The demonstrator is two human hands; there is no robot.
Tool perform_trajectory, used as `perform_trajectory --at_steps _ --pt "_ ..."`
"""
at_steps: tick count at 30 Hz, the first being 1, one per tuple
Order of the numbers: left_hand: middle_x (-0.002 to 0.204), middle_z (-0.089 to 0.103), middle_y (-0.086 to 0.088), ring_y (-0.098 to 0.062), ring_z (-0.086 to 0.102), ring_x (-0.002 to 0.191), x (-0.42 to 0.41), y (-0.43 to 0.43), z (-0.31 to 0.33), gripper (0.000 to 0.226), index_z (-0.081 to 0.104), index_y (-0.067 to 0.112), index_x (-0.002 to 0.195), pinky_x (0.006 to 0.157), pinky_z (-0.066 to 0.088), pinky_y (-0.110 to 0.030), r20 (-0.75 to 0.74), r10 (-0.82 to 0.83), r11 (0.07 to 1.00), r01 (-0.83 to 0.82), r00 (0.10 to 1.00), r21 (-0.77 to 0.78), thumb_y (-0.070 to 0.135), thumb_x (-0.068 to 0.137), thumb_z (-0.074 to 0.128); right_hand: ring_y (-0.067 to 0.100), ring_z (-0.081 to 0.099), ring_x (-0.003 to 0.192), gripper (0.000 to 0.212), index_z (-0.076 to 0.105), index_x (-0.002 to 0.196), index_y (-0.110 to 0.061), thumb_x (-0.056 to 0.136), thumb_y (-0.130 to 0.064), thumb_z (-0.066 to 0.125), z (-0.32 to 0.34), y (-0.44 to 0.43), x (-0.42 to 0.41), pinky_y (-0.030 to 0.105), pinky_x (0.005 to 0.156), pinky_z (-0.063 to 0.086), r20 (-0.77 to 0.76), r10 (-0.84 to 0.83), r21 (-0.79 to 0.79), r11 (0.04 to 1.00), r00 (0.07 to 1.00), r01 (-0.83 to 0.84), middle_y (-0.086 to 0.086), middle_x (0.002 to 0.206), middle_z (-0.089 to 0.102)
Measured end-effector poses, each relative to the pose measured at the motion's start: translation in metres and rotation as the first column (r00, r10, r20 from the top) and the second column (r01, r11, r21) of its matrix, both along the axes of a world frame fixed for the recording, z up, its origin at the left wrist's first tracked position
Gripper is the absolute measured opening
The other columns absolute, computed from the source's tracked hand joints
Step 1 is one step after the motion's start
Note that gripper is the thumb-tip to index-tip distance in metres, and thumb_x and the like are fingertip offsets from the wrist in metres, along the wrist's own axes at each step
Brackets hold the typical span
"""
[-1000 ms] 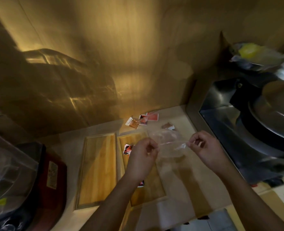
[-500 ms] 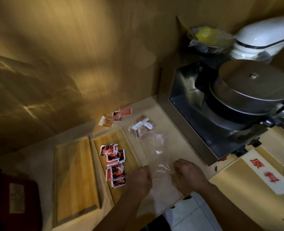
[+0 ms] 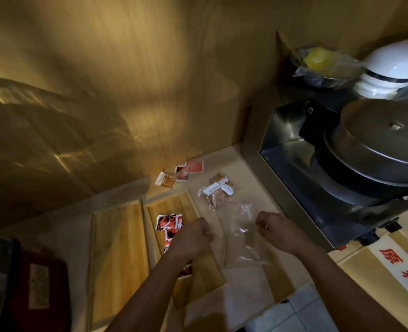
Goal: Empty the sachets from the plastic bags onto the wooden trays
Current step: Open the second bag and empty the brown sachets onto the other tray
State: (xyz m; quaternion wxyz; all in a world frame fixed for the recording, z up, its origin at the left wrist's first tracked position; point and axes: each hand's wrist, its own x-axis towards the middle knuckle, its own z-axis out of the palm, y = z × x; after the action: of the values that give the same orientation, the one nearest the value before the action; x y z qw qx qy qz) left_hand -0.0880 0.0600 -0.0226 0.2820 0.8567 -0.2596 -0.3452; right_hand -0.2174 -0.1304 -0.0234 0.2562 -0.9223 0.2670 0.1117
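Observation:
Two wooden trays lie side by side on the counter: the left tray [image 3: 116, 255] is bare, the right tray [image 3: 174, 204] holds several red-and-black sachets [image 3: 168, 224]. My left hand [image 3: 193, 238] and my right hand [image 3: 277, 230] are fisted, each pinching an edge of an empty clear plastic bag [image 3: 241, 233] stretched between them just right of the right tray. Beyond it lies another clear bag of brown sachets [image 3: 218, 191]. A third bag of sachets [image 3: 181, 172] lies near the wall.
A steel appliance with a round lidded pot [image 3: 377, 144] stands close on the right. White bowls [image 3: 394, 68] and a bagged yellow item [image 3: 317, 59] sit behind it. A dark red case [image 3: 35, 288] lies at the left. A labelled box [image 3: 389, 271] is at the lower right.
The view has swung from the wall down to the counter. Both hands came down and nearer with the empty bag, then lifted and drew slightly apart. The sachets on the right tray came into sight.

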Motion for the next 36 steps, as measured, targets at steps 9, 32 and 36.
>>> perform_trajectory --at_steps 9,32,36 --pt "0.094 0.069 -0.011 -0.028 0.063 0.093 0.064 -0.030 0.013 0.005 0.060 0.014 0.084 0.082 0.049 -0.037 0.027 0.296 0.943 -0.287 0.955 -0.169 0.015 0.086 0.055 0.025 0.061 0.089 0.008 0.060 0.091 -0.016 0.085 -0.016 0.055 0.016 -0.008 0.091 0.032 0.076 0.049 0.095 -0.094 0.112 0.990 0.991 0.083 0.010 0.101 0.067" --pt "0.062 0.047 -0.005 -0.011 0.048 0.043 0.168 -0.091 -0.055 0.009 0.050 0.006 0.081 0.033 0.036 -0.018 -0.574 0.710 0.469 -0.882 0.408 -0.047 0.003 0.089 0.052 0.024 0.063 0.086 0.018 0.059 0.102 -0.013 0.086 -0.019 0.056 -0.060 -0.058 0.213 0.036 0.075 0.051 -0.019 -0.433 0.559 0.743 0.901 0.368 0.013 0.100 0.067" --pt "0.062 0.048 -0.009 -0.006 0.044 0.032 0.158 -0.083 -0.041 0.010 0.057 0.003 0.084 0.033 0.032 -0.013 -0.625 0.635 0.507 -0.856 0.454 -0.106 -0.006 0.084 0.053 0.025 0.061 0.069 0.012 0.066 0.084 -0.005 0.088 -0.010 0.056 -0.061 -0.054 0.207 0.031 0.062 0.047 0.019 -0.454 0.684 0.656 0.891 0.320 0.019 0.082 0.066"
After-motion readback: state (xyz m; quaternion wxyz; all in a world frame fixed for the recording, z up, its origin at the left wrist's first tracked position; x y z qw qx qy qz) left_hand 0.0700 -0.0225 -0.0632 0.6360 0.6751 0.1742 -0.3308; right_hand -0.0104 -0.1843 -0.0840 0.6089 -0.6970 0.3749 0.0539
